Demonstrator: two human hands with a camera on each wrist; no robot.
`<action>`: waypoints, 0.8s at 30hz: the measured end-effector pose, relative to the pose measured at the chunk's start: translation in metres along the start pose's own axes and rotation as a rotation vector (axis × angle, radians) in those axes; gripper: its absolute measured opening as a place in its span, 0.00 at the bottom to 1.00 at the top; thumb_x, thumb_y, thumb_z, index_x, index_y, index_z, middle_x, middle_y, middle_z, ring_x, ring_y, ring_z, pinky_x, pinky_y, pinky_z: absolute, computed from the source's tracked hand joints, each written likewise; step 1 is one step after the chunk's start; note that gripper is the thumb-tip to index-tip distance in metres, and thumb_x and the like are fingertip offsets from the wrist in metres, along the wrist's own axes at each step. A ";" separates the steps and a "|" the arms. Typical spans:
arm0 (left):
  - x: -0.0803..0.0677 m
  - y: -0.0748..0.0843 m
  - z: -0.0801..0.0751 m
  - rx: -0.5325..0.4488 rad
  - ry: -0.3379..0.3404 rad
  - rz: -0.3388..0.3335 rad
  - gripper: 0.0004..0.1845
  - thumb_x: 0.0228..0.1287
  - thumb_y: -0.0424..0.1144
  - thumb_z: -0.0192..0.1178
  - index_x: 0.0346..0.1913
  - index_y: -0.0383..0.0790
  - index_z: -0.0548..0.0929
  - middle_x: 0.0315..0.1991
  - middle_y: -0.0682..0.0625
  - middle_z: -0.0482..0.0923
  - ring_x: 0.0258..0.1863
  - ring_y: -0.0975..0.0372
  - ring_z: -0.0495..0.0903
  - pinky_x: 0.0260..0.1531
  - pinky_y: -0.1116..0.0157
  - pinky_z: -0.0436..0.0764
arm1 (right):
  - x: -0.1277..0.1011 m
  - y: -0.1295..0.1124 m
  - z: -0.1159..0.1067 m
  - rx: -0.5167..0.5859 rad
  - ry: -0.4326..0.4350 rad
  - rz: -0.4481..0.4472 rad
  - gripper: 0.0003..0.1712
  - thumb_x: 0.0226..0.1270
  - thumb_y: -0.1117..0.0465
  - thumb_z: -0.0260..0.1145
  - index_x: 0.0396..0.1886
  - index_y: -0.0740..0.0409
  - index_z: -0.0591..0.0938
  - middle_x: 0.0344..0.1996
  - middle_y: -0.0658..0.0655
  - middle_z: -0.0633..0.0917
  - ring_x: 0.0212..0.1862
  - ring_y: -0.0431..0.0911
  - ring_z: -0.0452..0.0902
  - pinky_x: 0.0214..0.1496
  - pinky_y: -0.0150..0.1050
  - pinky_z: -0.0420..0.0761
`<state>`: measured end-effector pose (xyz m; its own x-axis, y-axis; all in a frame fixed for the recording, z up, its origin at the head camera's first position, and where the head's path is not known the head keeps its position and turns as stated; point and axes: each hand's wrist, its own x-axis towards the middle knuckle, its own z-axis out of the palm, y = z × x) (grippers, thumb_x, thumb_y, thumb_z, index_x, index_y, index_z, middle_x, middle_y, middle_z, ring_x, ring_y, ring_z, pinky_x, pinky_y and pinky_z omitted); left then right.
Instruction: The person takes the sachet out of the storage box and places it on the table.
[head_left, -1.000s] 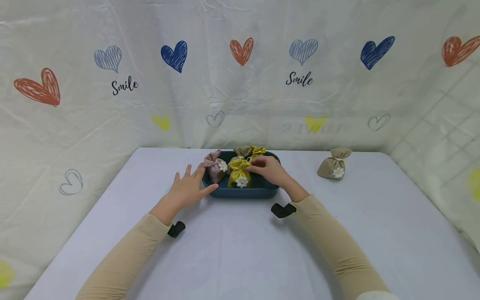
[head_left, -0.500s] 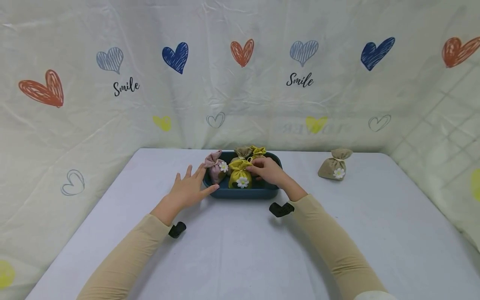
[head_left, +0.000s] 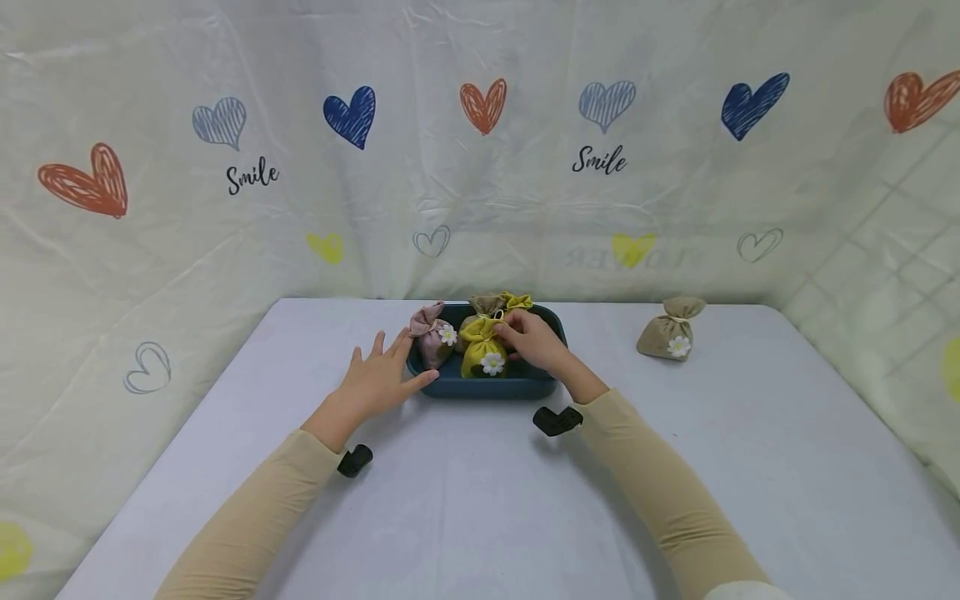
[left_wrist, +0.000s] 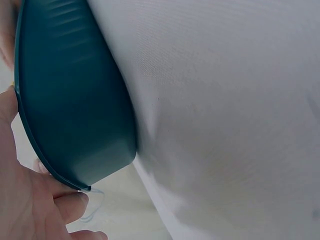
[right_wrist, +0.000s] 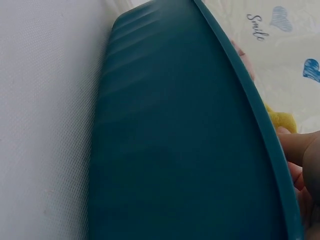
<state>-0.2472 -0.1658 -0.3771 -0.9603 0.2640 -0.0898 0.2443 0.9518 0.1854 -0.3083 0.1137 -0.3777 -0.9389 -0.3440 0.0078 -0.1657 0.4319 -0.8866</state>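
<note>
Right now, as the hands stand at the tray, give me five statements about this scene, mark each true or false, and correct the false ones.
1. The left hand touches the tray. True.
2. The pink pouch is inside the tray. True.
3. The right hand grips the pink pouch. False: it pinches the front yellow pouch near its gathered neck.
4. The front yellow pouch carries a white flower. True.
5. The beige pouch outside the tray lies to the tray's left in the head view. False: it sits on the table to the tray's right.
</note>
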 end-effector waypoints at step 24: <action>0.001 -0.001 0.000 -0.003 -0.013 0.005 0.50 0.75 0.71 0.43 0.82 0.36 0.51 0.83 0.44 0.42 0.80 0.39 0.37 0.70 0.31 0.42 | -0.010 -0.014 -0.014 0.011 0.068 -0.004 0.16 0.83 0.54 0.57 0.49 0.65 0.77 0.47 0.64 0.82 0.57 0.57 0.81 0.50 0.50 0.86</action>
<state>-0.2485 -0.1661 -0.3772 -0.9573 0.2710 -0.1011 0.2490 0.9499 0.1887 -0.3007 0.1229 -0.3586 -0.9566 -0.2884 0.0422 -0.1663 0.4212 -0.8916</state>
